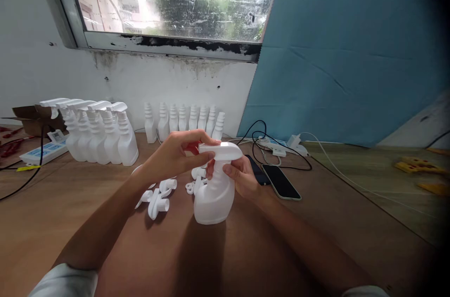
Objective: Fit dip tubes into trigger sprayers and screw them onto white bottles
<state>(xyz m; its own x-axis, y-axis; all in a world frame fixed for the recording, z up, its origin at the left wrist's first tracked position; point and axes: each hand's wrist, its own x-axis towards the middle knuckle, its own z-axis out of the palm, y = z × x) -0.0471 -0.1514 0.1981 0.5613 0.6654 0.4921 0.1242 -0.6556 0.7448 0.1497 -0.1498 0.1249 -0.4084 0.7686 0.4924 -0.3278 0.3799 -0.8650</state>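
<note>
A white spray bottle [214,198] with a trigger spray head [225,151] on its neck is held up over the table, slightly tilted. My left hand [179,152] pinches the spray head's left end between thumb and fingers. Around the bottle's neck, just under the head, my right hand [242,177] is closed; some of its fingers are hidden behind the bottle. Loose white spray heads [158,198] lie on the table left of the bottle. Small white rings [190,188] lie close behind it, partly covered.
Bottles fitted with spray heads [123,140] stand in a row at the left. Headless bottles [163,123] line the wall under the window. Two phones [282,182], a power strip [281,143] and cables are at the right; another power strip [45,149] and a cardboard box [37,119] are far left.
</note>
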